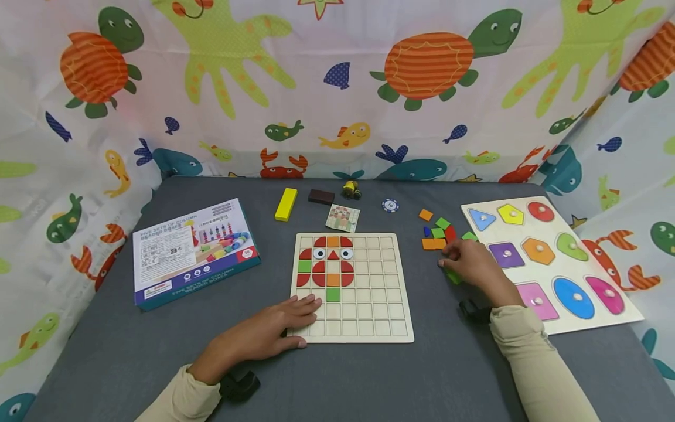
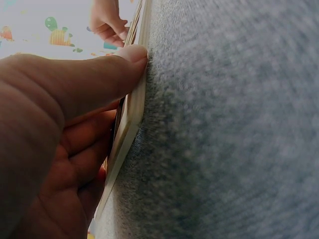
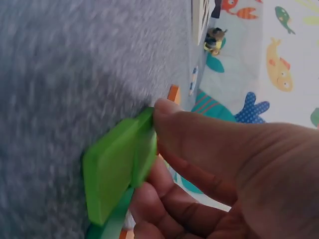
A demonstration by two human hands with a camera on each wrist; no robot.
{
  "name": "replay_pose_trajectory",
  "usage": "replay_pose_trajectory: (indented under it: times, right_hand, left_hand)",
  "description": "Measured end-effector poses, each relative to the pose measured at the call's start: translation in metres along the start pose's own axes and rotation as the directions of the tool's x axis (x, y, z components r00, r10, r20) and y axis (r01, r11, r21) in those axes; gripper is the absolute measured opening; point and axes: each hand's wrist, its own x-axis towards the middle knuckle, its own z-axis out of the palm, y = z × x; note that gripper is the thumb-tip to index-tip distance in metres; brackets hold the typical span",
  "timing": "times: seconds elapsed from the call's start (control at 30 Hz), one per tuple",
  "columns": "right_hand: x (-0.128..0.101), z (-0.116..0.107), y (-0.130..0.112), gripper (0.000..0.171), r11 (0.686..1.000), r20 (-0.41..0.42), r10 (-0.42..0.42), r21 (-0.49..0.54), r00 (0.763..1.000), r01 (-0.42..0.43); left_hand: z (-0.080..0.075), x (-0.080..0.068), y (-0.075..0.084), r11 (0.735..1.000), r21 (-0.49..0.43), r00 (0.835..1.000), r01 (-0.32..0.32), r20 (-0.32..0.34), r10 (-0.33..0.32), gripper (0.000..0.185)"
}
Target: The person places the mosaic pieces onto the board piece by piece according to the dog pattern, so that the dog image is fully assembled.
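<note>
We see a wooden grid board (image 1: 352, 287) on a grey table (image 1: 105, 346), with only its upper-left part filled: red, orange and green tiles and two eyes form a small figure, so most squares remain bare. Our left hand (image 1: 263, 334) lies flat with fingers spread on the board's lower-left corner, thumb against its edge. Our right hand (image 1: 471, 264) pinches a green tile (image 3: 119, 169) between thumb and fingers just above the table, right of the board beside the loose tiles (image 1: 436, 234) left to place.
</note>
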Motion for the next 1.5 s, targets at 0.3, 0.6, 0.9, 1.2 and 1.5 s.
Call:
replay_pose_trajectory:
  times: [0.3, 0.6, 0.9, 1.2, 1.5]
  right_hand:
    - [-0.003, 0.011, -0.022, 0.013, 0.996, -0.009, -0.058, 0.061, 0.998, 0.058]
    - [-0.007, 0.035, -0.069, 0.012, 0.934, 0.011, -0.311, 0.19, 0.951, 0.303]
    - [-0.02, 0.064, -0.124, 0.01, 0.851, 0.126, -0.478, 0.312, 0.869, 0.423]
    - [-0.023, 0.096, -0.166, 0.01, 0.841, 0.18, -0.519, 0.282, 0.836, 0.461]
    - [-0.024, 0.102, -0.171, 0.01, 0.85, 0.175, -0.525, 0.145, 0.833, 0.506]
  left_hand:
    - [-0.001, 0.002, -0.001, 1.0, 0.005, 1.0, -0.009, 0.002, 0.009, 0.052]
    - [-0.001, 0.003, 0.0, 1.0, 0.004, 1.0, -0.02, -0.006, 0.02, 0.052]
    - [0.001, 0.003, -0.001, 1.0, -0.006, 1.0, -0.022, 0.003, 0.022, 0.053]
    - [-0.001, 0.002, -0.001, 1.0, 0.008, 1.0, -0.01, -0.001, 0.01, 0.053]
    - [0.0, 0.002, 0.0, 1.0, -0.005, 1.0, -0.01, -0.001, 0.01, 0.054]
